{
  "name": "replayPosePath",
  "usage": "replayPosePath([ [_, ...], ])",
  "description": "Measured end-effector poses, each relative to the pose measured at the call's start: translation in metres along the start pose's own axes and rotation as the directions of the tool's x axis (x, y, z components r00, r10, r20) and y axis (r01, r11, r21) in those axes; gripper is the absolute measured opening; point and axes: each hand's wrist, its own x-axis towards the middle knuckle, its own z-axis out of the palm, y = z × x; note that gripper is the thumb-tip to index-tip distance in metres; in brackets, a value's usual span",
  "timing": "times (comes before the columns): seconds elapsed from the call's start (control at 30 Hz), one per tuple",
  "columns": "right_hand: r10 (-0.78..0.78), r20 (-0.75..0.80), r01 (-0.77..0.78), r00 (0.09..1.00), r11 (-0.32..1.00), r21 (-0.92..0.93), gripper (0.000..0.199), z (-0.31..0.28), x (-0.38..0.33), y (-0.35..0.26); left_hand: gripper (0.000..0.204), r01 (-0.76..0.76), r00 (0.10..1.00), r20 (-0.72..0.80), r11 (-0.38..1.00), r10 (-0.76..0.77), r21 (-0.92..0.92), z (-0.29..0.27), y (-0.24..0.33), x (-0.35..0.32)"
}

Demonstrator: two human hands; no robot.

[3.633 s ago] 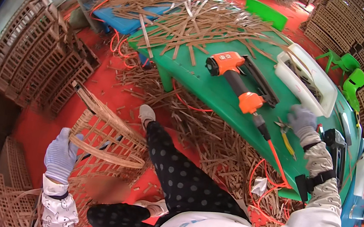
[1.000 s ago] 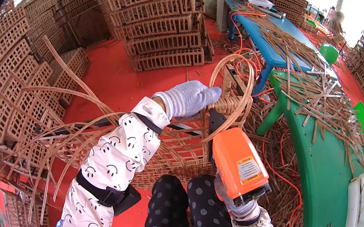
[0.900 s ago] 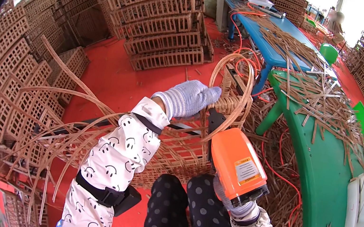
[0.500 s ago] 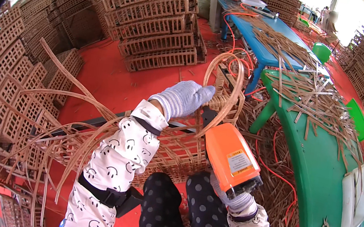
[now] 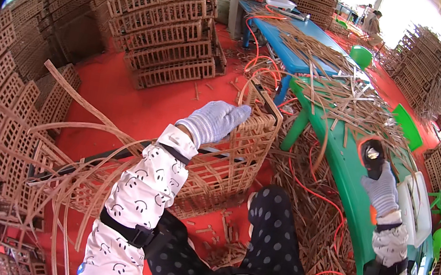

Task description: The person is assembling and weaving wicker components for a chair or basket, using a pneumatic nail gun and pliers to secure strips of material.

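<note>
I see my left hand (image 5: 216, 122) clamped over the basket (image 5: 228, 159) rim directly beneath it, long axis running leftward, while my right hand (image 5: 381, 188), far right over the tabletop (image 5: 344, 164), grips the tool (image 5: 372, 157).

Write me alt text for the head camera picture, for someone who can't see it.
A seated person's gloved left hand grips the top edge of a half-woven wicker basket on a red floor. Their gloved right hand holds a black and orange power tool over a green table strewn with wicker strips.
</note>
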Motion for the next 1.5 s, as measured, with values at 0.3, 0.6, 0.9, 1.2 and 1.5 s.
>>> replayPosePath([
  [0.3, 0.355, 0.072, -0.292, 0.932, 0.855, -0.430, 0.068, 0.030, 0.012, 0.066, 0.038, 0.023, 0.999, 0.046, 1.000, -0.023, 0.002, 0.010, 0.035, -0.030],
  [0.6, 0.186, -0.067, -0.191, 0.980, 0.979, -0.073, 0.067, -0.063, -0.014, 0.166, 0.032, -0.090, 0.996, 0.017, 0.996, 0.090, -0.008, 0.022, 0.030, -0.033],
  [0.9, 0.379, 0.260, -0.249, 0.888, 0.872, -0.422, 0.085, -0.065, -0.123, 0.191, 0.046, -0.602, 0.676, 0.161, 0.414, 0.719, 0.683, 0.001, -0.007, -0.017],
  [1.2, 0.321, -0.073, -0.328, 0.944, 0.939, -0.106, 0.050, -0.049, -0.069, 0.237, 0.027, -0.187, 0.966, -0.212, 0.967, 0.149, -0.176, 0.008, 0.023, -0.036],
  [1.5, -0.750, 0.093, 0.752, 0.654, 0.632, -0.186, 0.045, 0.028, -0.041, -0.073, 0.022, -0.271, 0.948, -0.215, 0.950, 0.236, -0.153, 0.014, 0.020, -0.031],
])
